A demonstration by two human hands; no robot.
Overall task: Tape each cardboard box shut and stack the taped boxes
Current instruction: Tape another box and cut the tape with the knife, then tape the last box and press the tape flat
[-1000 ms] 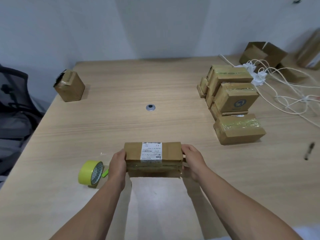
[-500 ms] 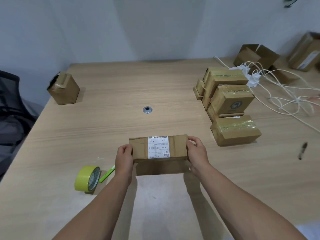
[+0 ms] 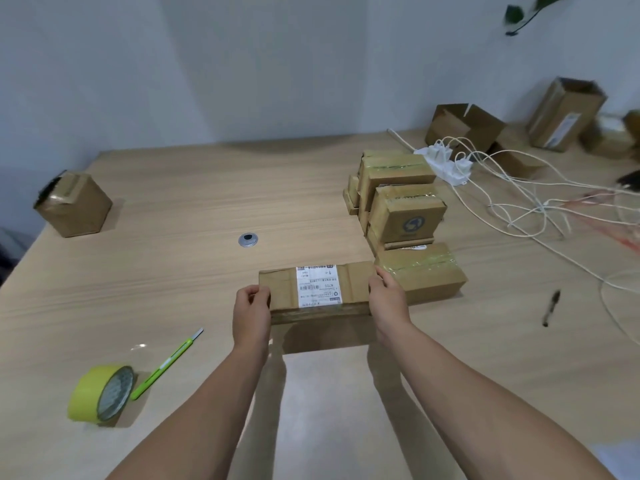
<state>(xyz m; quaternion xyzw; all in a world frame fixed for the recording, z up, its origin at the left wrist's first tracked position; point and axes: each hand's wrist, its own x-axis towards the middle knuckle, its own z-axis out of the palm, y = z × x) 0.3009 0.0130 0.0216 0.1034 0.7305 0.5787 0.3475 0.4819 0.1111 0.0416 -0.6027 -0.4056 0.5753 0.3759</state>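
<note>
I hold a long flat cardboard box [image 3: 284, 289] with a white shipping label on top, lifted above the wooden table [image 3: 173, 209]. My left hand [image 3: 252, 315] grips its left end and my right hand [image 3: 389, 301] grips its right end. Just to the right lies a taped box [image 3: 431, 277], and behind it stands a stack of taped boxes [image 3: 403, 199]. A roll of yellow tape [image 3: 100, 393] stands on edge at the near left, with a green utility knife [image 3: 166, 365] beside it.
A small box [image 3: 74, 204] sits at the far left edge. Open boxes [image 3: 464, 128] and a tall one [image 3: 568, 114] stand at the back right. White cables and a power strip [image 3: 446, 164] sprawl right. A black pen [image 3: 550, 308] lies right; a metal grommet [image 3: 248, 240] is mid-table.
Both hands have lifted the labelled box off the table and carried it away from me and to the right, closer to the taped boxes.
</note>
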